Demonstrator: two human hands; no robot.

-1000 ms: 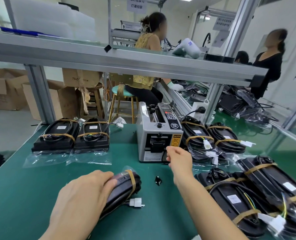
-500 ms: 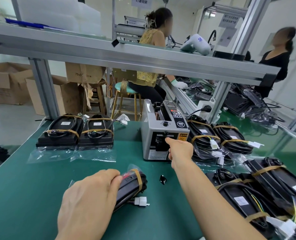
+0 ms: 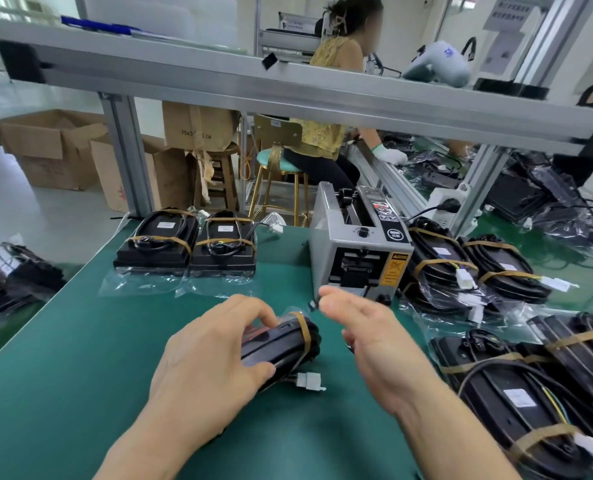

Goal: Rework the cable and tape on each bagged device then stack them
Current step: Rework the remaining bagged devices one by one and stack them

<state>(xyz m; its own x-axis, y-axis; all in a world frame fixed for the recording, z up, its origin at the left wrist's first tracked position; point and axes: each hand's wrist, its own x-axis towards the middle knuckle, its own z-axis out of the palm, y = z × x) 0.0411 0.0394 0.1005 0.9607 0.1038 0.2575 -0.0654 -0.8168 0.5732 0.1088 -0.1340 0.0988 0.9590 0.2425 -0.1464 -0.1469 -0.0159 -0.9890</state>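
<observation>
A black bagged device (image 3: 281,344) stands on its edge on the green mat, bound by a brown tape band, with a white cable connector (image 3: 309,381) sticking out below. My left hand (image 3: 212,362) grips it from the left. My right hand (image 3: 367,337) hovers just right of it, thumb and forefinger pinching a small dark piece of tape (image 3: 311,305). Behind stands the grey tape dispenser (image 3: 357,251). Two flat stacks of taped devices (image 3: 187,244) sit at the back left.
Several bagged devices with looped cables lie in a pile on the right (image 3: 495,341). An aluminium shelf beam (image 3: 288,84) crosses overhead. Two other people work at the benches beyond. More bagged units lie past the table's left edge (image 3: 7,278).
My right hand has drawn back from the dispenser's slot toward the device, now pinching a bit of tape. My left hand stays on the device, fingers shifted on top.
</observation>
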